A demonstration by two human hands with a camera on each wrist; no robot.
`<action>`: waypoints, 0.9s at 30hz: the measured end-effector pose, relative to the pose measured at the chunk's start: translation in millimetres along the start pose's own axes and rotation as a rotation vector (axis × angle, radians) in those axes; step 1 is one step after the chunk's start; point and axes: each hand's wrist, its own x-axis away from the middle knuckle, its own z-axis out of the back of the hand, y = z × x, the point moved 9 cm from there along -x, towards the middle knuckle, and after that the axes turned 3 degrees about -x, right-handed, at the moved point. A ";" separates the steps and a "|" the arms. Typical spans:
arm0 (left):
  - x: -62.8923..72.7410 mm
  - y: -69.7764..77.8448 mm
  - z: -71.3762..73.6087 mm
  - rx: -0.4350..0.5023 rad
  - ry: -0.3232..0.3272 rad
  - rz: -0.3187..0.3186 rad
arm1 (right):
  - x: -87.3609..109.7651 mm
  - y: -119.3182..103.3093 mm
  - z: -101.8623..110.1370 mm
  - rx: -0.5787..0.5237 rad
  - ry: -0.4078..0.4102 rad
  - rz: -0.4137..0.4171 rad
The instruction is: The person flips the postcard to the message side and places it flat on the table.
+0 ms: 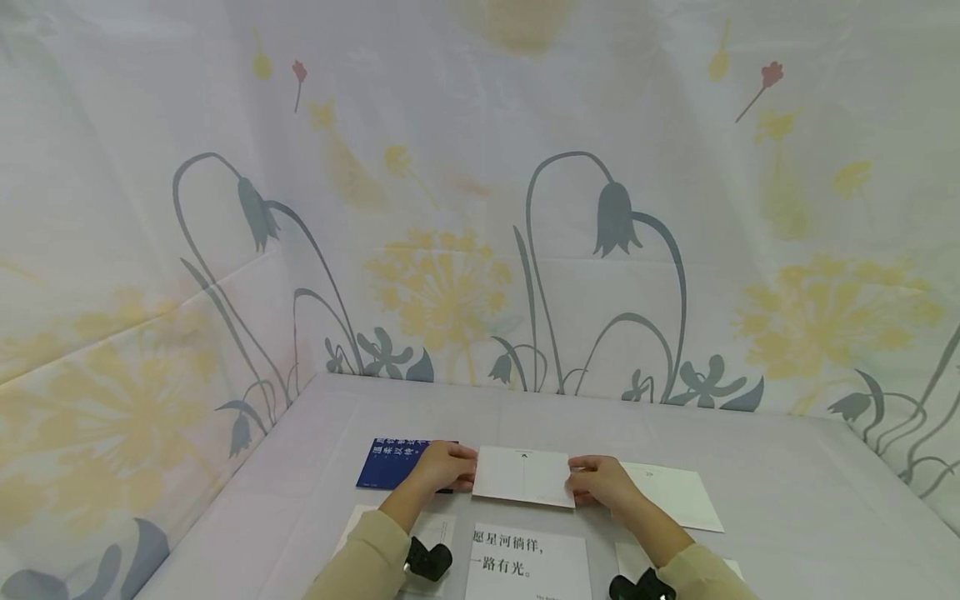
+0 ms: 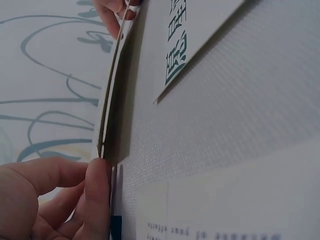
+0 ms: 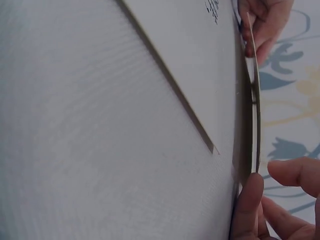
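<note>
Between the two hands is a white postcard (image 1: 522, 477) with a small dark mark and a faint centre line. It is tilted up off the table, and in the left wrist view its edge (image 2: 106, 107) shows more than one thin layer. My left hand (image 1: 444, 467) pinches the left end between thumb and finger. At the right end, my right hand (image 1: 602, 481) holds the card with fingertips on both faces. In the right wrist view one finger (image 3: 296, 171) stands slightly off the edge.
A dark blue card (image 1: 384, 467) with white lettering lies beside the left hand. Nearer the front is a white card with black lettering (image 1: 528, 562). Other pale cards lie at right (image 1: 671, 496), front left (image 1: 444, 531) and front right (image 1: 628, 558). A flower-printed cloth (image 1: 480, 317) hangs behind.
</note>
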 end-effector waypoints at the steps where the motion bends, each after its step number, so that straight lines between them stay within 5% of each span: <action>1: 1.0 1.0 0.5 0.000 0.001 0.002 | 0.2 -0.2 -0.1 0.007 -0.002 0.000; 17: 5.1 0.5 3.1 0.029 0.012 -0.001 | 2.7 -1.6 0.3 0.028 -0.005 0.000; 27: 10.0 13.7 9.9 0.066 -0.022 -0.128 | 12.4 -20.6 1.3 0.032 -0.003 0.109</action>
